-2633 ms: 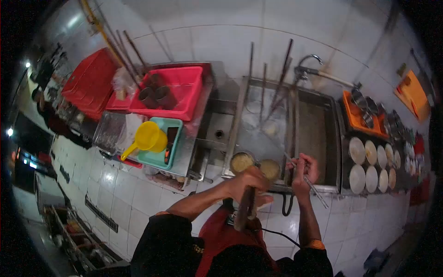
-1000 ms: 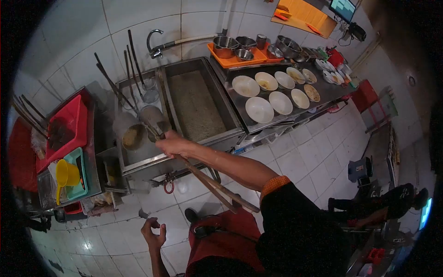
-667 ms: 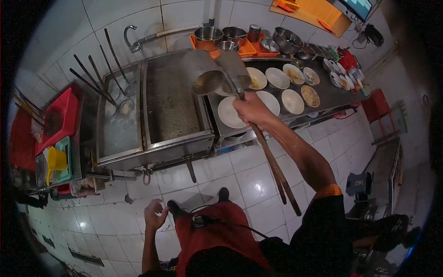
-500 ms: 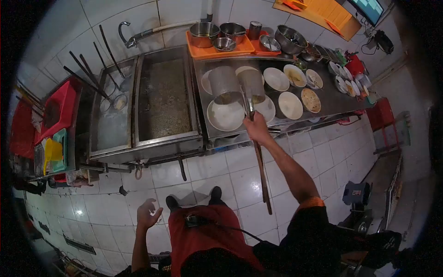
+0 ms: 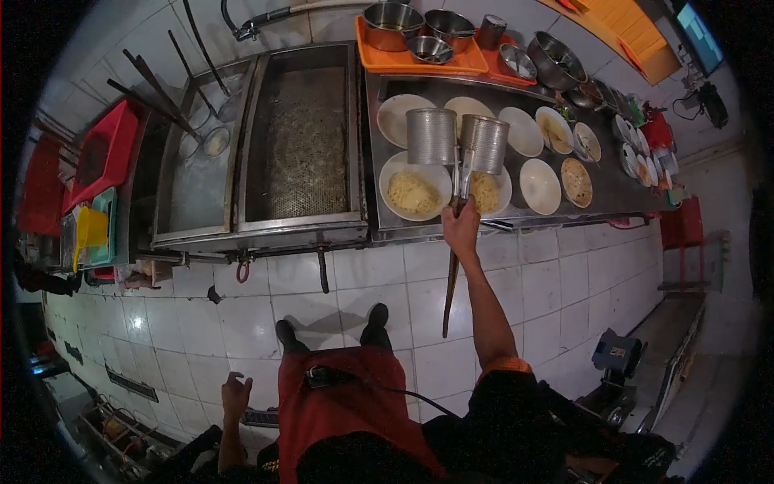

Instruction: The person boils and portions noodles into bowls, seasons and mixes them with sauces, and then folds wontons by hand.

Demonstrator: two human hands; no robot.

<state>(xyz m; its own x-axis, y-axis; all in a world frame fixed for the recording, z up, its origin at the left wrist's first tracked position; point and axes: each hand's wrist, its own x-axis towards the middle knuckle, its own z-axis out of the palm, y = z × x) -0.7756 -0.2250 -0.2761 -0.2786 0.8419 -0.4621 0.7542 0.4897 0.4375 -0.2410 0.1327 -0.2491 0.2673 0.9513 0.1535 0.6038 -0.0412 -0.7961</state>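
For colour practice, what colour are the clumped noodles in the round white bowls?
Pale yellow noodles, clearest in the head view.

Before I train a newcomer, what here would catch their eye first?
Likely two metal strainers, held in the right hand above the counter, with pale noodles in two front bowls. Behind, steel pots stand on a bright orange tray. Far left, a yellow dipper stands out.

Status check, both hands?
Right hand gripping two cylindrical grey metal strainers above round white bowls. Left hand empty. Pale yellow noodles in two bowls. Nothing visibly blocking.
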